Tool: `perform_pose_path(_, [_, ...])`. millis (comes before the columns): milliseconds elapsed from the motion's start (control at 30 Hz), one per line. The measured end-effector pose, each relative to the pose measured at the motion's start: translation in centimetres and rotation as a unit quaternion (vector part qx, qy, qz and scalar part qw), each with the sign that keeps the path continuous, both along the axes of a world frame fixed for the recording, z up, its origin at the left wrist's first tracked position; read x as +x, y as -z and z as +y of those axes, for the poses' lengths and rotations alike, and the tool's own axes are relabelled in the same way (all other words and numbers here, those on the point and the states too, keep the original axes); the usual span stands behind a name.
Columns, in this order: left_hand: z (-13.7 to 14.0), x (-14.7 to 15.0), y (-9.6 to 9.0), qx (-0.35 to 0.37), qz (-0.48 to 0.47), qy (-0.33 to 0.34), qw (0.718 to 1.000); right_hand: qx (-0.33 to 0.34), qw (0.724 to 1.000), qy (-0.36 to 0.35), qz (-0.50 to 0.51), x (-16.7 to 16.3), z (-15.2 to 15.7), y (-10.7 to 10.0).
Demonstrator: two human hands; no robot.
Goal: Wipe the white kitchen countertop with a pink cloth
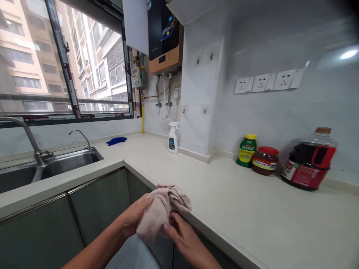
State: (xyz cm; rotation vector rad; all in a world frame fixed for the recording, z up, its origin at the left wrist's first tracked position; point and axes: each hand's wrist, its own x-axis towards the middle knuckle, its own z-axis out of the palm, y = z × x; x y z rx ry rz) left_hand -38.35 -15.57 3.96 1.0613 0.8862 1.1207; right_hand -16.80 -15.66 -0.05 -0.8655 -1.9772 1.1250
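A pale pink cloth (157, 215) hangs bunched between my two hands, just over the front edge of the counter (224, 209). My left hand (136, 211) grips its left side, the thumb lying on top and the other fingers hidden behind the fabric. On the lower right, my right hand (179, 231) pinches the cloth, with the fingertips partly tucked under a fold. One folded part of the cloth reaches over the countertop.
A white spray bottle (173, 138) stands by the wall pillar. Along the right wall are a green bottle (246, 151), a red-lidded jar (265, 160) and a large dark jug (308, 160). Blue gloves or a cloth (116, 141) lie near the sink (73, 160).
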Motion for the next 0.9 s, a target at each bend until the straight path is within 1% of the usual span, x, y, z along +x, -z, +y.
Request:
perform_pose_path(33, [-0.8, -0.6, 0.1, -0.053, -0.064, 0.018, 0.996, -0.017, 1.0, -0.018, -0.006, -0.7, 0.0, 0.8])
perform_pose_path(67, [-1.5, -1.1, 0.3, -0.101, -0.1, 0.036, 0.989, -0.024, 0.999, -0.019, -0.016, -1.2, 0.1, 1.5])
perform_pose_path(133, [-2.7, -1.8, 1.1, -0.183, -0.132, 0.074, 0.971, -0.027, 0.999, -0.001, -0.026, -1.7, 0.3, 2.7])
perform_pose_path(167, [-3.1, -2.0, 1.7, -0.213, -0.139, 0.09, 0.963, -0.033, 0.999, -0.002, -0.022, -1.9, 0.5, 3.2])
perform_pose_path(233, [-3.8, -2.0, 2.9, -0.244, -0.143, 0.106, 0.953, -0.053, 0.998, -0.027, -0.004, -2.2, 0.6, 4.0])
perform_pose_path(300, [-4.3, -1.8, 3.8, -0.235, -0.139, 0.1, 0.957, -0.085, 0.995, -0.042, 0.03, -2.6, 0.6, 4.9])
perform_pose_path(367, [-4.7, -1.7, 4.1, -0.198, -0.12, 0.075, 0.97, -0.141, 0.985, -0.018, 0.093, -3.1, 0.3, 6.0])
perform_pose_path(433, [-5.1, -1.8, 3.9, -0.155, -0.08, 0.061, 0.983, -0.22, 0.962, 0.0, 0.159, -3.5, -0.1, 7.1])
perform_pose_path(500, [-5.4, -2.2, 3.5, -0.121, -0.021, 0.075, 0.99, -0.295, 0.935, -0.019, 0.196, -3.8, -0.5, 7.8])
perform_pose_path(567, [-5.6, -2.5, 3.4, -0.081, 0.039, 0.088, 0.992, -0.328, 0.923, -0.052, 0.195, -4.0, -0.9, 8.0])
perform_pose_path(633, [-5.6, -2.7, 3.7, -0.045, 0.085, 0.069, 0.993, -0.313, 0.931, -0.065, 0.176, -4.3, -1.2, 8.0])
perform_pose_path(733, [-5.2, -3.1, 4.7, -0.04, 0.103, 0.016, 0.994, -0.27, 0.945, -0.034, 0.183, -4.8, -1.4, 8.0])
perform_pose_path(833, [-4.5, -3.8, 5.4, -0.058, 0.056, -0.063, 0.995, -0.238, 0.949, 0.005, 0.207, -4.9, -1.5, 8.2])
perform_pose_path(900, [-4.1, -4.2, 5.5, -0.075, 0.014, -0.123, 0.989, -0.215, 0.957, 0.032, 0.194, -4.6, -1.5, 8.2])
